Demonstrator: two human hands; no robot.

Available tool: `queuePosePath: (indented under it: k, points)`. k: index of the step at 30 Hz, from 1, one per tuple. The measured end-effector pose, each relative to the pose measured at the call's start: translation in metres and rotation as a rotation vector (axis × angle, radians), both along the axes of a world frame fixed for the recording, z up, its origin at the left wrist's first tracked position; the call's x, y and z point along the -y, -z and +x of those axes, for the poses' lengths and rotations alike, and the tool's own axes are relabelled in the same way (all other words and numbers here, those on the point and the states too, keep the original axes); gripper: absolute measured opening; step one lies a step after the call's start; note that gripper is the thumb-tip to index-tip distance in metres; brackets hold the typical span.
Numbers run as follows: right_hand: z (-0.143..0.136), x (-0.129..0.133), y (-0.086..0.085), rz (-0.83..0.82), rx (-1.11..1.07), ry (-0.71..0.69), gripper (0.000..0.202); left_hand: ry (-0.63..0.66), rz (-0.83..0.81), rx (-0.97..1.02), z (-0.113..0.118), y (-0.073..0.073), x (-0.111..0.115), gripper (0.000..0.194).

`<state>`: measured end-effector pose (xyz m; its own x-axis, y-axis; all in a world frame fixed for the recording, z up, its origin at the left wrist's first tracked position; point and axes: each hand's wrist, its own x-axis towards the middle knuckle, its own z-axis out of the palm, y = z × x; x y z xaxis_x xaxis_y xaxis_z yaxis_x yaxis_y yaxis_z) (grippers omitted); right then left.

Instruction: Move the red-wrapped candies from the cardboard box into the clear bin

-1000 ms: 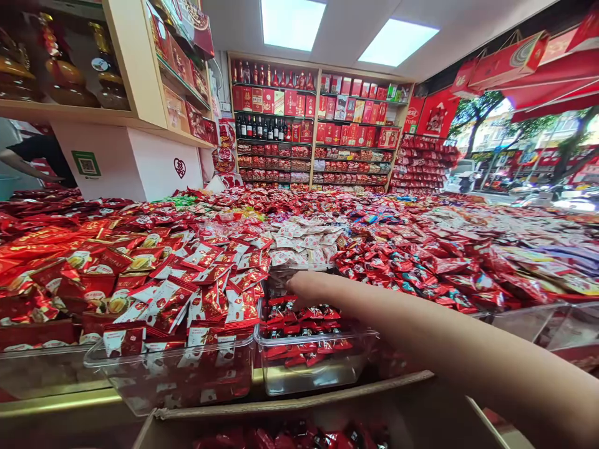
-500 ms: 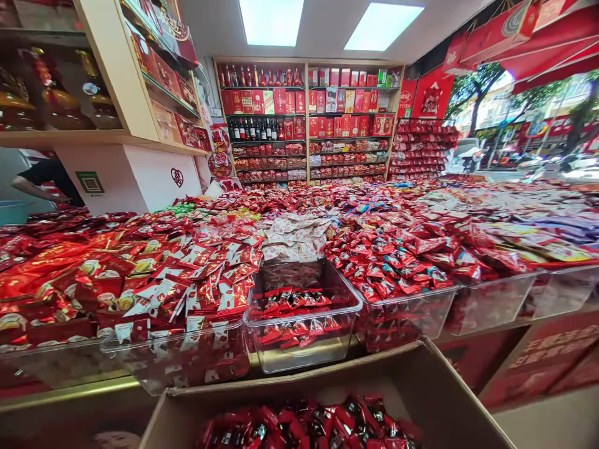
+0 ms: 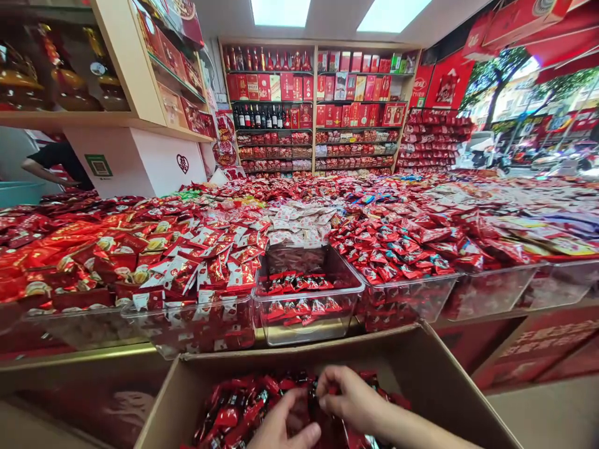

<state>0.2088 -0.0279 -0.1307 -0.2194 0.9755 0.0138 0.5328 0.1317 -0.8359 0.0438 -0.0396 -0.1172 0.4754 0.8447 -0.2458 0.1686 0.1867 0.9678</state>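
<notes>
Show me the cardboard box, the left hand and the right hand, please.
Cardboard box [image 3: 395, 357]: head view, inner far wall.
Left hand [image 3: 277, 428]: head view, middle of hand.
Right hand [image 3: 350, 399]: head view, back of hand.

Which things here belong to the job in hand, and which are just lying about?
In use:
left hand and right hand, among red packets
cardboard box holding them
probably the part-filled clear bin beyond

Just about:
white packets behind the bin
dark bottles on the back shelf
</notes>
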Motion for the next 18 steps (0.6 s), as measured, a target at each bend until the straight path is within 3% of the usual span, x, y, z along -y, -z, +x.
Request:
queuePosePath:
  k: [3,8,11,14,18]
  points:
    - [-0.005,0.010,-0.019,-0.222,-0.520,0.117,0.014,0.037,-0.343,0.206,0.014,-0.005,0.014,0.074]
    - [-0.011,0.023,-0.032,-0.398,-0.867,0.158,0.021,-0.047,-0.307,0.256,0.024,-0.021,0.023,0.065]
    - [-0.008,0.026,-0.034,-0.428,-0.886,0.196,0.028,-0.081,-0.194,0.171,0.019,-0.022,0.018,0.058]
    - [-0.003,0.025,-0.036,-0.451,-0.764,0.178,0.027,-0.144,-0.126,0.106,0.015,-0.021,0.014,0.052]
    - [-0.001,0.022,-0.037,-0.435,-0.682,0.154,0.028,-0.083,-0.125,0.153,0.016,-0.020,0.015,0.037]
